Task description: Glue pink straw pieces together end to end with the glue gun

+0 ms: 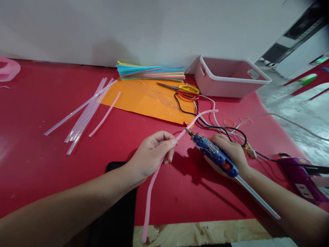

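Observation:
Between thumb and fingers, my left hand [156, 152] pinches a long pink pipe cleaner [152, 192]. One end bends up to the right past the fingers, and the other hangs down over the table's front edge. My right hand [231, 154] is wrapped around a blue glue gun [214, 154], with its fingers partly hidden behind the body. The gun's metal nozzle is at the pipe cleaner just right of my left fingers; whether it touches, I cannot tell. A clear glue stick [258, 199] sticks out of its back end.
On the red table [46, 181] lie glue sticks [87, 118], a short pink pipe cleaner [105, 115], an orange sheet [123, 97], scissors [185, 90] and a pipe cleaner bundle [151, 72]. A pink bin [231, 85] stands at back right. Cables run to a purple power strip [298, 178]. A black tablet-like object [115, 212] lies under my left forearm.

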Demonstrator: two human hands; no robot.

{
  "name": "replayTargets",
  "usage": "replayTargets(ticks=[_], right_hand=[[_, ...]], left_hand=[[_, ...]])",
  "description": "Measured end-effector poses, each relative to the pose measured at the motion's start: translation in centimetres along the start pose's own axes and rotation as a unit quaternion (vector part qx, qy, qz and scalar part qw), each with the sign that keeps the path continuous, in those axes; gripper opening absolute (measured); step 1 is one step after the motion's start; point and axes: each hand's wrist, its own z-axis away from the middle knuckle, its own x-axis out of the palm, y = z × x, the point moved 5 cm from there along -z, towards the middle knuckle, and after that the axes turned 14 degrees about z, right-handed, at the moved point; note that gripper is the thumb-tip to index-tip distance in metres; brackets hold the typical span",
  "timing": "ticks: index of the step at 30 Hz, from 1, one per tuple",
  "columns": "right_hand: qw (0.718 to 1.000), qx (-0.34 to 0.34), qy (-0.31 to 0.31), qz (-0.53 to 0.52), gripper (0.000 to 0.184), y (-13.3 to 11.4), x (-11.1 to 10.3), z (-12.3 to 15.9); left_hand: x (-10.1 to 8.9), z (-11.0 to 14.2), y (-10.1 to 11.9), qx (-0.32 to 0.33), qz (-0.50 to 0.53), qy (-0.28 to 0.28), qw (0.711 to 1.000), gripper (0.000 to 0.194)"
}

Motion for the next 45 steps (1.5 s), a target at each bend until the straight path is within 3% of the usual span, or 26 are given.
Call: replayTargets(ticks=[6, 13, 19, 21, 28, 33, 45], right_hand=[[1.000, -0.021, 0.006, 0.002, 0.021, -0.1, -0.2, -0.1], [0.999, 0.005, 0.032, -0.001, 0.015, -0.1, -0.1, -0.1], [0.993, 0.113, 0.016, -0.005, 0.008, -0.3, -0.3, -0.2], [0.993, 0.120, 0.016, -0.006, 0.009, -0.3, -0.5, -0.2], [0.996, 0.069, 0.059, 0.015, 0.012, 0.0, -1.0, -0.2], [0.996, -0.054, 0.055, -0.043, 0.010, -1.4, -0.5, -0.2], [0.995, -0.066, 0.011, -0.075, 0.008, -1.8, 0.5, 0.1]], left_hand=[[-0.1, 0.0, 0.0, -0.001, 0.003, 0.000, 1.000, 0.015], [0.1, 0.0, 0.1, -0.004, 0.017, 0.000, 1.000, 0.014], [0.0, 0.0, 0.1, -0.001, 0.027, 0.008, 1.000, 0.011], [0.0, 0.0, 0.1, 0.000, 0.024, 0.011, 1.000, 0.011], [0.1, 0.0, 0.1, 0.004, 0.028, 0.004, 1.000, 0.012], [0.1, 0.0, 0.0, 0.006, 0.025, 0.001, 1.000, 0.011], [0.1, -0.1, -0.1, 0.006, 0.008, -0.011, 1.000, 0.013]])
